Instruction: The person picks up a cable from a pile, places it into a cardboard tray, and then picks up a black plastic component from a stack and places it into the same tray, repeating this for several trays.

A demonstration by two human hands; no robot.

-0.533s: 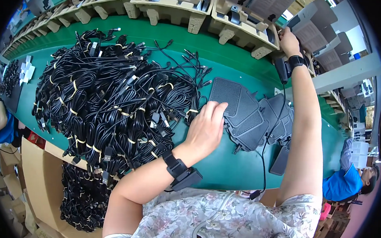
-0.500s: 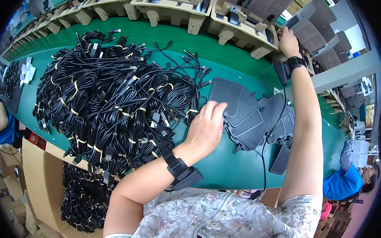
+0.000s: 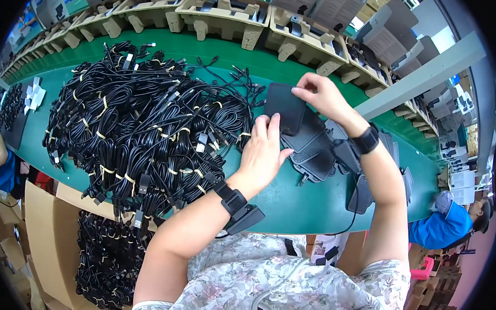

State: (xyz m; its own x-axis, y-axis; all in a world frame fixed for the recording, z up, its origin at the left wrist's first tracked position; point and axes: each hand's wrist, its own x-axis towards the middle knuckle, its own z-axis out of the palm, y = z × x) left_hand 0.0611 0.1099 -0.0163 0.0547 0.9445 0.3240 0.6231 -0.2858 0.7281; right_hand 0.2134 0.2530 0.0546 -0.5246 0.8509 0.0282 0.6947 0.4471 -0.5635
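Note:
A flat black rectangular panel [image 3: 285, 105] is tilted over a pile of dark grey mesh-faced panels [image 3: 315, 153]. My right hand [image 3: 324, 100] pinches its upper right corner between thumb and fingers. My left hand [image 3: 262, 153] lies with fingers stretched and thumb apart, its fingertips by the panel's lower left edge; whether they touch it is hard to see. Just left of that hand spreads a large heap of black cables [image 3: 143, 127], coiled and tied with pale bands. Some of their plugs point toward the panels.
Moulded cardboard trays [image 3: 224, 22] holding dark parts line the table's far side. An open carton [image 3: 53, 240] with more bundled cables stands below the front edge. A grey post [image 3: 426, 74] slants at the right. People in blue work at the far left and right [image 3: 443, 227].
My right hand has come back from the trays at the far right to the panels and now holds a black panel. My left hand has shifted slightly left, its fingers more spread.

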